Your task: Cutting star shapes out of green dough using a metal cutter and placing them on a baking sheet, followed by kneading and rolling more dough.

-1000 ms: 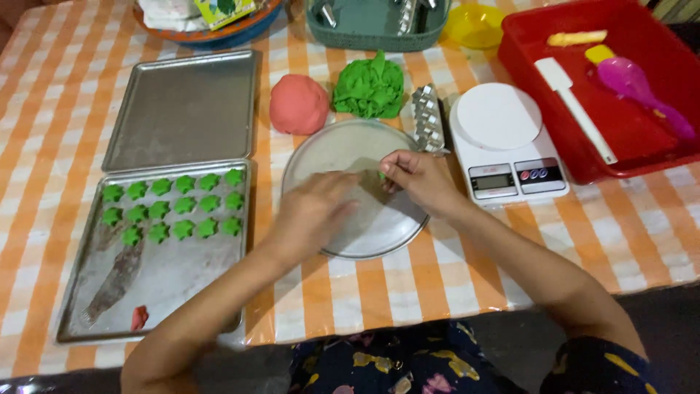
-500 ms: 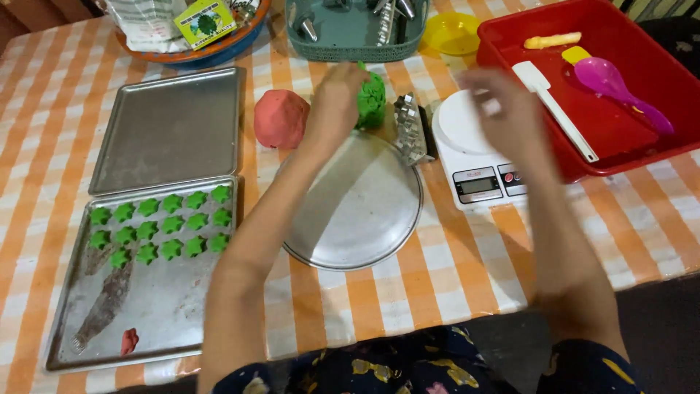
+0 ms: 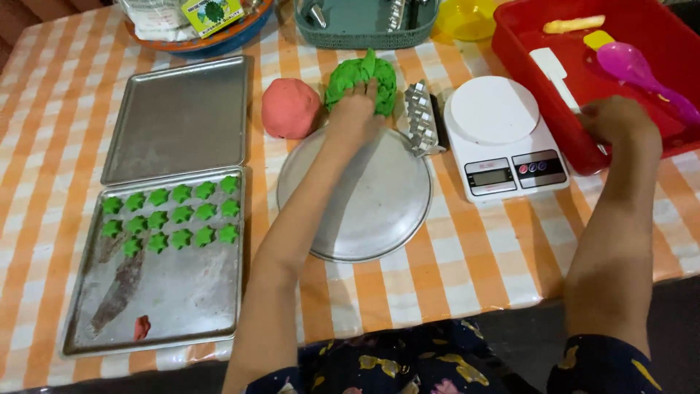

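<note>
I see my left hand [image 3: 355,111] reaching out to the green dough [image 3: 362,79], and its grip is pinching into the lump's near side. The green dough sits on the checked surface [image 3: 467,255], just past the round metal plate [image 3: 356,195] and beside the pink dough ball [image 3: 289,107]. My right hand [image 3: 616,120] rests on the edge of the red tray [image 3: 525,51]; I cannot tell how its grip is set. Little green stars [image 3: 171,217] lie on the near baking tray [image 3: 157,292]. A white scale [image 3: 503,135] stands between my hands.
</note>
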